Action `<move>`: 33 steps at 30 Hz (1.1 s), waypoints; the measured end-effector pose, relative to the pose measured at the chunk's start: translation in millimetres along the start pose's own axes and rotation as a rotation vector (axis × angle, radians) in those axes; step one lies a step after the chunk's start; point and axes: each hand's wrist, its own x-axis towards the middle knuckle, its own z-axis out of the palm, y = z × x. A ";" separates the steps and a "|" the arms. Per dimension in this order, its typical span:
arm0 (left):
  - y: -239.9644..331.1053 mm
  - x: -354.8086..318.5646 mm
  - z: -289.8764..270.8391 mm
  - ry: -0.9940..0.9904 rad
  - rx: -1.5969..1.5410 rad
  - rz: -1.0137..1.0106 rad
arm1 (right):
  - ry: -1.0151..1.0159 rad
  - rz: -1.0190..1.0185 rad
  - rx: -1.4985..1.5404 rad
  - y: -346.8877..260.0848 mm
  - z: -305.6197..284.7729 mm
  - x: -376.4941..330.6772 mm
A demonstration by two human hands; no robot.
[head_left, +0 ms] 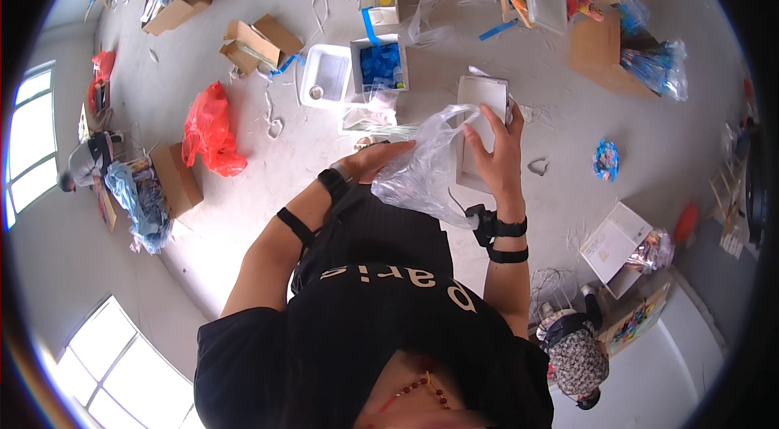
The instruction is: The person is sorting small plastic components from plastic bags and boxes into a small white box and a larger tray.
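A crumpled clear plastic bag [422, 173] is between your left hand [375, 161], its grip impossible to tell, and your right hand [501, 157], fingers spread at the bag's upper edge — a long white box [484, 91] partly behind that hand, a white tray [310, 90] farther left.

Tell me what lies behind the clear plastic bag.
A white box shows partly past the clear plastic bag; the bag and right hand cover other parts, which cannot be seen clearly.

The clear bag [426, 173] is glossy plastic; the tub [329, 68], smooth.
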 end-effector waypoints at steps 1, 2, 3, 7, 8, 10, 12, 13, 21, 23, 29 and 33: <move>3.1 -3.2 7.9 0.027 -0.001 -0.027 | 0.016 0.013 0.005 3.3 5.5 -1.9; 4.2 -4.5 9.3 0.030 -0.008 -0.027 | 0.033 0.028 0.007 7.1 9.8 -3.9; 4.6 -5.2 8.9 0.016 -0.023 -0.031 | 0.025 0.028 0.007 1.3 10.4 -3.3; 8.5 -8.6 4.8 -0.011 -0.045 -0.002 | -0.012 0.089 0.143 -18.9 11.6 -0.5; 8.2 -9.7 3.3 -0.016 -0.051 -0.004 | -0.021 0.086 0.152 -20.9 12.3 0.5; 10.0 -11.6 -2.6 -0.002 -0.061 0.016 | 0.001 0.070 0.119 -20.3 15.3 0.3; 10.4 -14.0 -11.5 -0.015 -0.072 -0.001 | 0.020 0.050 0.088 -21.5 17.8 3.0; 9.6 -14.9 -17.1 -0.019 -0.059 0.014 | -0.015 0.082 0.122 -23.1 19.4 5.8; 0.4 -29.6 -71.4 0.004 -0.101 0.009 | -0.100 0.033 0.098 -36.1 55.2 16.2; -0.7 -31.6 -84.2 -0.038 -0.080 0.036 | -0.068 -0.025 0.135 -53.7 69.3 17.3; 7.6 -27.0 -150.5 -0.057 -0.035 -0.129 | 0.019 0.050 0.047 -66.7 138.0 8.5; 29.9 -24.4 -216.0 -0.077 -0.022 -0.259 | 0.086 0.173 0.063 -88.4 197.4 -1.0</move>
